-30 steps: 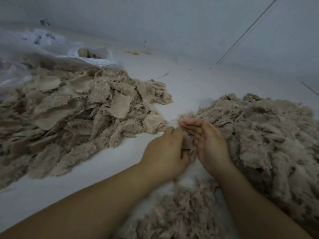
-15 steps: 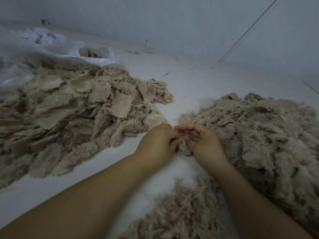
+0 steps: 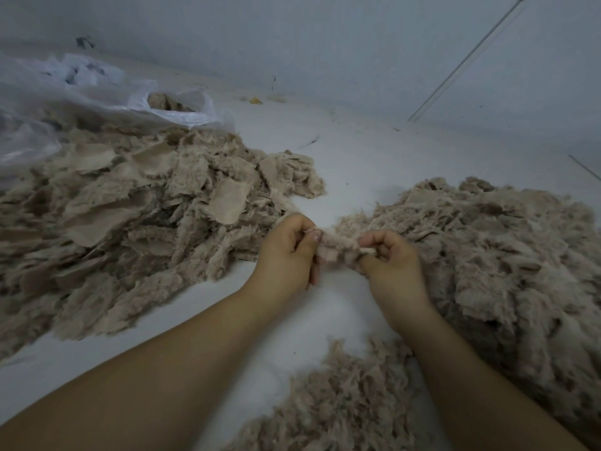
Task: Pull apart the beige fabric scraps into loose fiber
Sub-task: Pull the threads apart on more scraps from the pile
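Beige fuzzy fabric scrap is stretching between the two hands, above the white floor; the left hand is pinching its left end with curled fingers, the right hand is gripping the right end, seemingly between thumb and forefinger; half a second ago the hands were pressed together, and now they are drawing apart, between the heap of beige scraps and the mound of loose beige fibre.

Bare floor between piles (both flanking)

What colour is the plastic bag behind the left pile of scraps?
The plastic bag is translucent white, seen best in the head view.
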A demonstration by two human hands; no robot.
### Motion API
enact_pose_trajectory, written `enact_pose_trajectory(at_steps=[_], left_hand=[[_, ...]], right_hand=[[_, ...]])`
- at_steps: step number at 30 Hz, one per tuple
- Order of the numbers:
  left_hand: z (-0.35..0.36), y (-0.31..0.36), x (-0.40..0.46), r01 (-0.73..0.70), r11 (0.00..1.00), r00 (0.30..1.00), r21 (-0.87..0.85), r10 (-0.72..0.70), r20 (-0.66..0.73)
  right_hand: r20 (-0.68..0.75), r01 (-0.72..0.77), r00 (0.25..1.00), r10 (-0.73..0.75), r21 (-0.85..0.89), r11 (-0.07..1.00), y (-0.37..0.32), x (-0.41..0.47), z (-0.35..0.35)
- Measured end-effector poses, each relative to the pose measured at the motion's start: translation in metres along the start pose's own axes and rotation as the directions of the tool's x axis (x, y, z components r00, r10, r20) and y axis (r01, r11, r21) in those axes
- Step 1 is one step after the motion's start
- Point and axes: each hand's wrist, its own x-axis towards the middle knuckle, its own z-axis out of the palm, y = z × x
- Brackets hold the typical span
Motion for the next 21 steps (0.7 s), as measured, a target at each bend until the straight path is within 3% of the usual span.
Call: enact_pose_trajectory(at_steps=[4,8,16,19,21], left_hand=[[-0.003,-0.001,0.003,0.077,0.994,0.995,-0.075,-0.082,-0.062],[-0.002,0.002,0.001,0.141,0.944,0.98,-0.299,-0.176,-0.091],[-0.006,0.004,0.002,0.094,0.895,0.976,-0.436,-0.168,-0.135],[-0.003,0.003,0.001,0.076,0.9,0.992,-0.429,-0.113,-0.06],[0.001,0.0,0.003,0.028,0.93,0.995,-0.366,-0.061,-0.08]], right_hand=[[-0.101,-0.034,0.994,0.049,0.141,0.989,0.005,0.006,-0.003],[-0.104,-0.054,0.992,0.076,0.198,0.979,0.007,0.006,-0.004],[-0.118,-0.098,0.983,0.138,0.297,0.95,0.0,0.004,-0.001],[-0.047,-0.119,0.989,0.14,0.308,0.944,-0.005,0.001,0.0],[-0.019,-0.114,0.992,0.125,0.303,0.946,-0.007,0.001,-0.001]])
